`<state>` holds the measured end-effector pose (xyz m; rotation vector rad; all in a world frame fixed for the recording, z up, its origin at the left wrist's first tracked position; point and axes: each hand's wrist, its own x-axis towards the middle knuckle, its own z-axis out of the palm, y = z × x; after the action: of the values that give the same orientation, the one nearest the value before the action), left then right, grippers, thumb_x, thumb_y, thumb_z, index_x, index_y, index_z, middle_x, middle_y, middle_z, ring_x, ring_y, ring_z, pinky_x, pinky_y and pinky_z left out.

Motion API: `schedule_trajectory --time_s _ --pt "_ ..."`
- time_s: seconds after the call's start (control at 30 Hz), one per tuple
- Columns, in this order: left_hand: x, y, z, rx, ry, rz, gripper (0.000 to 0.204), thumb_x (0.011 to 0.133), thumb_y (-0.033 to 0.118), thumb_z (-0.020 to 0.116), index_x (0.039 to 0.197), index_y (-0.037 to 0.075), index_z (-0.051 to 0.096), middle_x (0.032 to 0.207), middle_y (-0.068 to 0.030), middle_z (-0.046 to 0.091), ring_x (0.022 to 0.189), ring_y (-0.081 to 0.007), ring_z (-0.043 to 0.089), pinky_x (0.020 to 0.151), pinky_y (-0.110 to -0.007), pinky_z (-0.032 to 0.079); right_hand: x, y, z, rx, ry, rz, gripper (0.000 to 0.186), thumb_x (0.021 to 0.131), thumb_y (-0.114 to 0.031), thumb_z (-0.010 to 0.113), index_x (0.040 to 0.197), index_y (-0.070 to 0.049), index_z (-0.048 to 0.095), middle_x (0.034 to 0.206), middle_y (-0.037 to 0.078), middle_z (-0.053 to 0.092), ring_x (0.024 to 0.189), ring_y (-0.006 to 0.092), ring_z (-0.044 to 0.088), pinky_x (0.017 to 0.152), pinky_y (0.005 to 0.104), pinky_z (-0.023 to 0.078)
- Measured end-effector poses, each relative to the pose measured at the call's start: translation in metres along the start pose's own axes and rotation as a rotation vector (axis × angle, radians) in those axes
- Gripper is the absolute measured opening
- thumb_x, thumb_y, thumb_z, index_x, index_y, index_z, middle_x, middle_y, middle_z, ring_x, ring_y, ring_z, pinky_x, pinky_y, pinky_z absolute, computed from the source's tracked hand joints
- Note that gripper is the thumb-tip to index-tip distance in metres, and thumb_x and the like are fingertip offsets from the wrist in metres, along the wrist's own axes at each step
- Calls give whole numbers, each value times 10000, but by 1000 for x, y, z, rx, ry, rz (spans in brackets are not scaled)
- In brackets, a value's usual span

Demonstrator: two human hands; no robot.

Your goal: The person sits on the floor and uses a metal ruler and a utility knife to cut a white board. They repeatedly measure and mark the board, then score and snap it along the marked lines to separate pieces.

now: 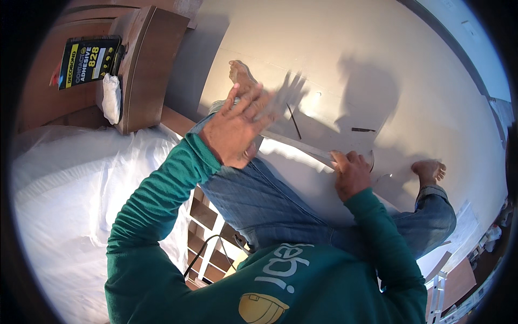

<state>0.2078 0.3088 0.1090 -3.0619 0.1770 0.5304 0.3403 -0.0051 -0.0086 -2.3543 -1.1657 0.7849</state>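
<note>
My left hand (237, 121) is raised over my left knee, its fingers spread, with nothing in it. Its shadow falls on the pale board (431, 108) beyond. On the right, my right hand (353, 175) curls its fingers around the end of a long, thin pale strip (302, 148). This strip runs leftward across the front of my legs, toward the left hand. A thin dark rod (294, 121) lies on the board between the hands. Farther right is a short dark flat tool (362, 129); its exact kind I cannot make out.
At the far left, a black and yellow tin (89, 62) and a crumpled white bundle (111, 99) rest by a brown cabinet (156, 59). Clear plastic sheeting (70, 183) spreads below them. A black cable (202, 251) hangs near my waist. A ladder (437, 294) shows at lower right.
</note>
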Motion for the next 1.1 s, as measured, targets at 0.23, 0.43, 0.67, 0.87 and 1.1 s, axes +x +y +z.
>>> schedule_trajectory --time_s 0.23,0.43,0.67,0.87,1.1 --pt "-14 7 30 -173 -142 -134 228 955 308 679 1020 89 686 901 -93 715 861 -278 746 736 -414 607 8 -52 25 106 -53 24 365 1034 -311 619 1382 -209 650 1169 152 659 1080 373 621 976 522 468" --pt "-17 10 30 -135 -123 -113 478 1001 526 534 1033 85 718 924 -104 736 930 -260 763 745 -405 623 15 -43 15 95 -325 41 529 1048 -444 597 1371 -29 544 1262 225 645 1185 442 610 1012 551 487" --pt "-4 -3 66 -278 -311 -151 410 1041 438 543 1093 53 675 975 -150 748 961 -327 757 807 -442 616 33 -42 1 87 -541 43 571 1012 -512 636 1205 15 530 1238 272 650 1173 474 606 1023 527 495" --pt "5 -17 81 -390 -398 -129 343 1038 366 577 1110 45 671 1023 -175 762 976 -360 758 814 -474 612 37 -49 -7 102 -600 21 682 944 -553 723 1198 48 523 1234 317 645 1186 493 605 1022 530 502" --pt "-2 -9 58 -381 -365 -161 241 984 261 648 1086 44 672 971 -177 760 936 -378 756 790 -497 605 38 -46 -3 60 -549 -13 710 919 -543 764 1211 59 526 1205 316 655 1150 493 623 1015 530 511"
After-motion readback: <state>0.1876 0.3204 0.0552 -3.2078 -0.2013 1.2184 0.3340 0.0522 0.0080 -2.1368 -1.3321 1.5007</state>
